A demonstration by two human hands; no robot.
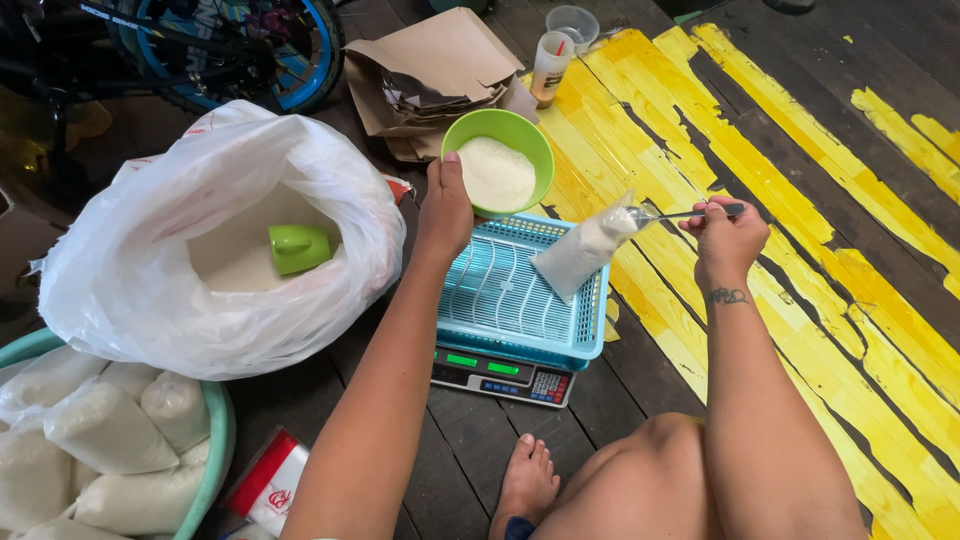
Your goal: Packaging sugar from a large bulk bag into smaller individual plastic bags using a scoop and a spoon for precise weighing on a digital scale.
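Right hand (pixel 727 235) of ours grips a metal spoon (pixel 690 213) tipped into the small clear bag of white grains (pixel 582 252) leaning in the blue basket (pixel 520 335) on the scale (pixel 503 375). Left hand (pixel 445 210) clasps the green bowl (pixel 500 170) rim just beyond. We should trickle slowly, keeping the bag's mouth open.

**Soft even light, sharp centre, dim top-left**

Daylight-ish, diffuse, no hard shadows. Yellow floor paint (pixel 800 200) and white sack (pixel 150 260) are brightest; sack near blown out w/ mild glare on plastic. Top-left corner by the bike wheel (pixel 250 50) dark, detail lost. Slight wide-angle stretch at edges. Forearms and knee at bottom a bit soft; scale display (pixel 500 370) readable, no motion blur.
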